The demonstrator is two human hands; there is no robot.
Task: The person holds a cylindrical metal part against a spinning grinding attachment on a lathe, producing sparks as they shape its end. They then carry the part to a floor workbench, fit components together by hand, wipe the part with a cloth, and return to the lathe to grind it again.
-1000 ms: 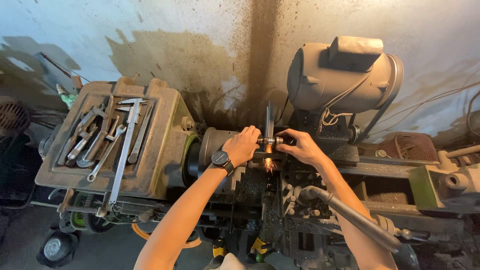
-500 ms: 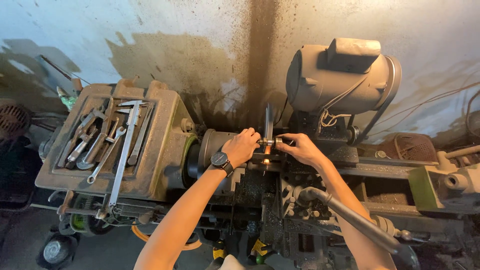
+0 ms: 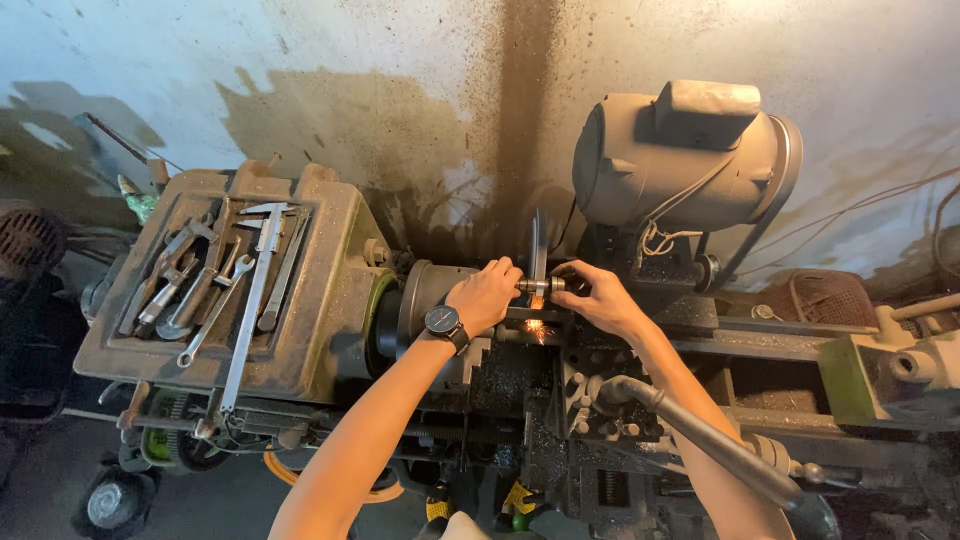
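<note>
Here my left hand [image 3: 487,297] and right hand [image 3: 593,297] both pinch a short dark metal rod [image 3: 540,286] pressed against the thin upright grinding disc [image 3: 539,246], orange sparks [image 3: 537,325] falling at six o'clock. At nine o'clock sits the grimy flat lathe headstock lid [image 3: 325,290] carrying steel wrenches [image 3: 215,285]; at one o'clock, a grey electric motor [image 3: 680,165].

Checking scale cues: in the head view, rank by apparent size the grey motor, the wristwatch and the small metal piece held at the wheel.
1. Grey motor, largest.
2. Wristwatch.
3. Small metal piece, much like the watch in size, so unsure.
</note>
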